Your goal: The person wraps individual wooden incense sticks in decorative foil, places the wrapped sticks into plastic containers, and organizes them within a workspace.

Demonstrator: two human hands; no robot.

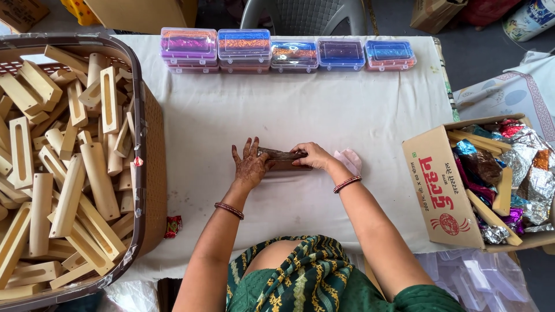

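With fingers spread flat, the left hand pressed one end of a brown foil-wrapped block mid-desk while the right hand pinched the other end, seemingly mid-wrap, so smoothing the loose foil looked due.

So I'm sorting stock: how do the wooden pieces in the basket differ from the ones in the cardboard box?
The basket pieces are bare pale wood; many box pieces are wrapped in shiny coloured foil. The basket pile is large and nearly fills it; the box load is smaller and mixed with loose foil. Both are long blocks lying jumbled at all angles.
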